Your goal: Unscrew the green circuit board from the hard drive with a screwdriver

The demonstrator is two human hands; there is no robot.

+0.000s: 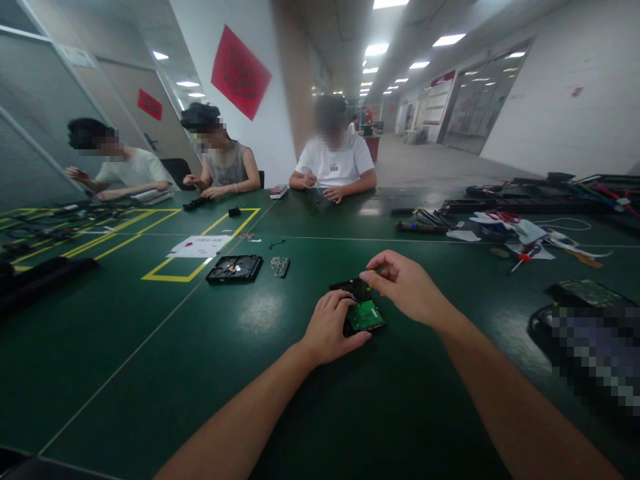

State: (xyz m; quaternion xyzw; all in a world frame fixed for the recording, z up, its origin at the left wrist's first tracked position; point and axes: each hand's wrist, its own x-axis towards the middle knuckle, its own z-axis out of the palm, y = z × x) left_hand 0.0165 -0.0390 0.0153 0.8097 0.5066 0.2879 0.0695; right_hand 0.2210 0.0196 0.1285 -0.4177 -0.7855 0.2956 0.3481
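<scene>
A hard drive with a green circuit board (pixel 367 316) and a black casing lies on the table in front of me. My left hand (pixel 330 327) grips it from the left, fingers over its far part and thumb along the near edge. Above its far right corner is my right hand (pixel 400 283), thumb and forefinger pinched together. A bit of yellow shows at those fingertips, as of a slim small item; most of it is hidden, and I cannot tell its kind.
Left of the drive lie a loose circuit board (pixel 281 267), an opened black drive casing (pixel 235 269) and a white paper (pixel 203 246). To the right are a red-handled screwdriver (pixel 525 259), tangled cables (pixel 515 227) and a dark device (pixel 590 333). Several people sit across the green table (pixel 200 360).
</scene>
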